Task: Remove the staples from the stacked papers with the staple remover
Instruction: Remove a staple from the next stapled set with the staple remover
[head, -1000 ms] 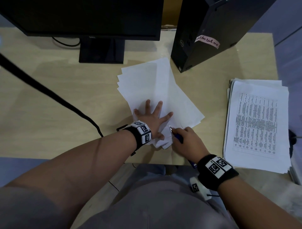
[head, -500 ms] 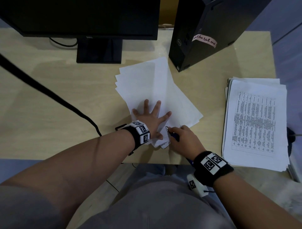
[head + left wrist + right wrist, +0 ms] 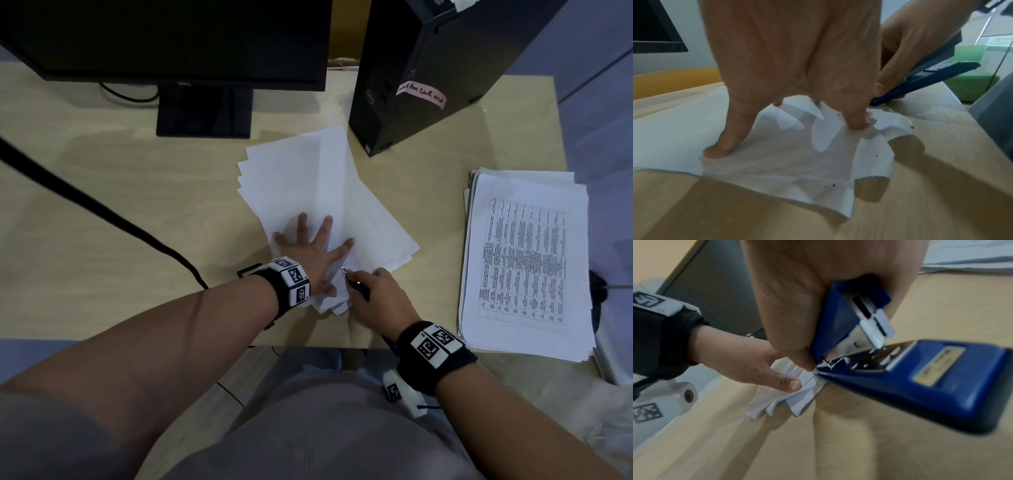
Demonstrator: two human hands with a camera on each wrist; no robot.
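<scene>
Fanned stack of white stapled papers sits mid-frame on the desk, its crumpled corner at lower centre. I've got my left hand spread flat pinning the sheets, right hand gripping the blue metal-tipped staple remover, tip at that corner. I'd keep the thumb pressing close by and pry low and slowly, so the paper shouldn't tear.

Office workstation. A pale wood-grain laminate desk carries a black flat-panel monitor on a stand at its far edge, a black tower computer with a pink handwritten label beside it, and a thick pile of printed tabular documents at the right edge.
</scene>
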